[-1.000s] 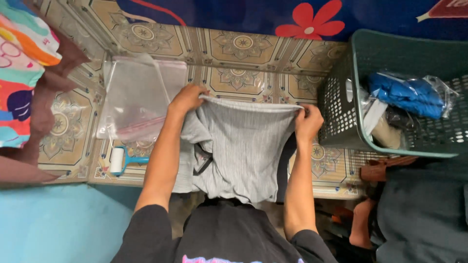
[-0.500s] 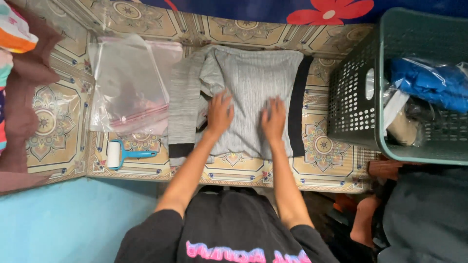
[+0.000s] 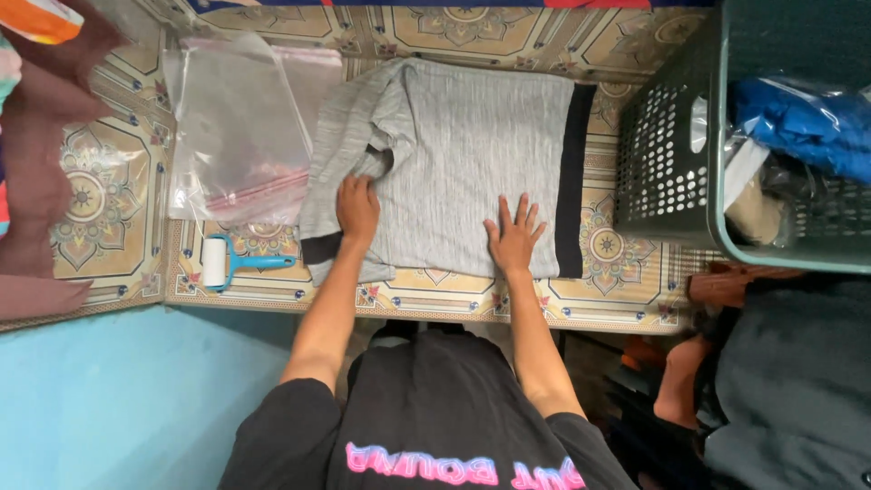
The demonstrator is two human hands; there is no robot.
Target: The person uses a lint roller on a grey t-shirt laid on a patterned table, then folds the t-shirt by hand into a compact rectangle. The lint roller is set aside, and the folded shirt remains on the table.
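Observation:
A grey shirt (image 3: 472,154) with black trim lies flat on the patterned table (image 3: 109,181). My left hand (image 3: 357,209) rests on its left side by the folded sleeve, fingers curled onto the cloth. My right hand (image 3: 513,234) lies flat near the shirt's front edge with the fingers spread. Neither hand lifts the fabric.
Clear plastic bags (image 3: 240,127) lie left of the shirt. A lint roller (image 3: 236,263) with a blue handle sits near the front edge. A green perforated basket (image 3: 689,154) at the right holds a bagged blue garment (image 3: 798,127). Colourful cloth hangs at far left.
The shirt was held up by both hands, then laid flat. Since half a second ago my hands have slid apart toward the near edge, the left onto the sleeve.

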